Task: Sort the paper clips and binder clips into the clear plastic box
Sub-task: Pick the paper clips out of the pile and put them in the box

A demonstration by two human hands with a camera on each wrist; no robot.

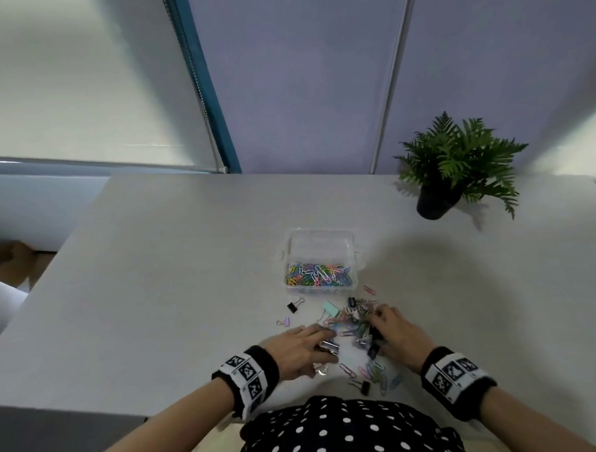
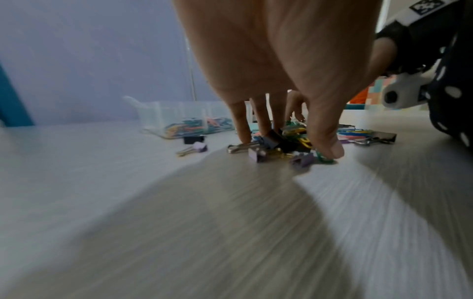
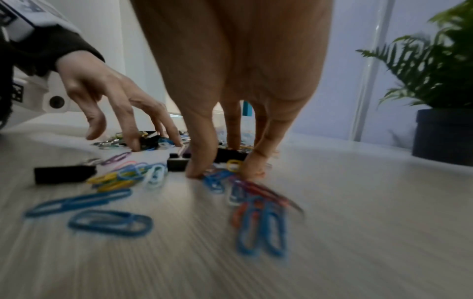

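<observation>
Both my hands are down in the loose heap of coloured wire paper clips and small folding binder clips [image 1: 355, 320], which lies directly between them on the pale wood-grain table [image 1: 156, 281]. My left hand [image 1: 302, 349] has its fingers spread and nearly straight, tips pressed onto the heap; the left wrist view shows the thumb [image 2: 330, 145] planted on a green clip, but I cannot tell that anything is actually pinched. My right hand [image 1: 396, 330] stands on its fingertips [image 3: 198, 170] among blue and red paper clips; it looks to be raking rather than holding, though blur hides the detail.

The clear plastic box [image 1: 319, 259] sits straight ahead of both hands, just beyond the heap, its long axis running away from me. The half nearer my hands already holds a bright tangle of paper clips; the far half appears bare. I judge the right hand slightly nearer to it.

The paper clips are thin, slick, plastic-coated loops lying flat, so they will probably need sliding or nail-lifting. The binder clips are boxy with wire handles, and easier to pinch. A black binder clip [image 1: 292, 307] and a lilac binder clip [image 1: 284, 321] lie apart, ahead of my left hand.
</observation>
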